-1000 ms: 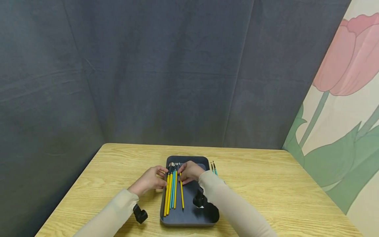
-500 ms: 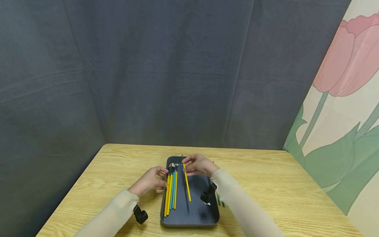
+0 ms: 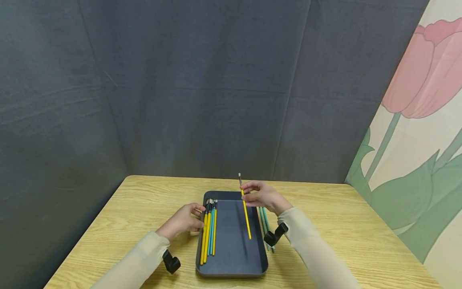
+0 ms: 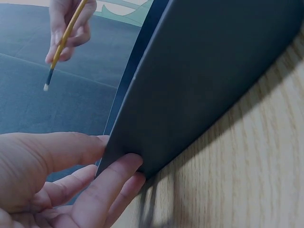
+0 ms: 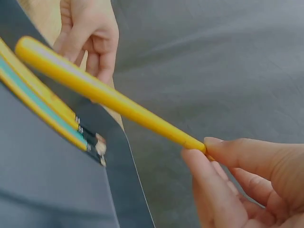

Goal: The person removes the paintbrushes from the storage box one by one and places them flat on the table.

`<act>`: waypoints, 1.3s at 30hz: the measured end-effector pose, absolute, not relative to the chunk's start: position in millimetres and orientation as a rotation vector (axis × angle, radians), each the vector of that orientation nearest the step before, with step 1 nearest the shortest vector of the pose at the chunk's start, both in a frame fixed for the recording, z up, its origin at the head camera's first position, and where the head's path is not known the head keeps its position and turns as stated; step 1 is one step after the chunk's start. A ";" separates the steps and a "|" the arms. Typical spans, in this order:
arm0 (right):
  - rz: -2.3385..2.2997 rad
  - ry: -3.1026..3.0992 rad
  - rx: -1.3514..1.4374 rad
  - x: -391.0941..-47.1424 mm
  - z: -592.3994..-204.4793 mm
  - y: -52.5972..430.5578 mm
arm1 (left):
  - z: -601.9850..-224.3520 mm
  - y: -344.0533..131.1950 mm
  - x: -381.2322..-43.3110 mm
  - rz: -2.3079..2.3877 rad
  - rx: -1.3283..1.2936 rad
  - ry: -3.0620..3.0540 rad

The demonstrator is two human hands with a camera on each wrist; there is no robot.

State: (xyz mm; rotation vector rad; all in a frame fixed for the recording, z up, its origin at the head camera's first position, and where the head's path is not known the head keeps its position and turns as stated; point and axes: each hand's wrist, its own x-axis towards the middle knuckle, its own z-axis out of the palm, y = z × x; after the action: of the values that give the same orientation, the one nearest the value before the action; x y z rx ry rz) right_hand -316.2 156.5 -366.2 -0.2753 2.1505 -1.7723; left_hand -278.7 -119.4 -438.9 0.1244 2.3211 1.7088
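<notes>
My right hand [image 3: 265,196] pinches a thin yellow paintbrush [image 3: 246,218] between thumb and fingers, raised over the right side of a dark grey tray [image 3: 232,249]. The brush's pale bristles point up and away, its handle end towards me. At the tray's left wall, my left hand [image 3: 183,218] grips the rim; the left wrist view has the thumb at the rim and fingertips [image 4: 128,164] against the outer wall. Inside, along that left side, yellow paintbrushes [image 3: 204,241] and teal paintbrushes [image 3: 211,237] lie side by side, bristles at the far end.
Beyond the tray's right wall, teal-green paintbrushes [image 3: 266,220] lie on the wooden table [image 3: 325,233], partly hidden by the right hand and wrist camera [image 3: 276,234]. A dark curtain [image 3: 216,100] hangs behind the table, with a tulip-painted wall [image 3: 415,160] to the right.
My right hand has lifted the yellow paintbrush from beside the row and carried it up and to the right. The left hand has stayed at the tray's left rim.
</notes>
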 end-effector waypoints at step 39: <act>-1.590 2.306 -0.005 -332.4 -436.5 239.4 | -435.5 -116.7 -276.5 1.709 0.100 2.322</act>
State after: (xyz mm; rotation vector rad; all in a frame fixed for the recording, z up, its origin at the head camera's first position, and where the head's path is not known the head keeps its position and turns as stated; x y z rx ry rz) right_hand -332.4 239.4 -436.5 -0.0054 2.3060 -1.5903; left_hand -276.5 -116.7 -435.5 0.0997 2.3216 1.7085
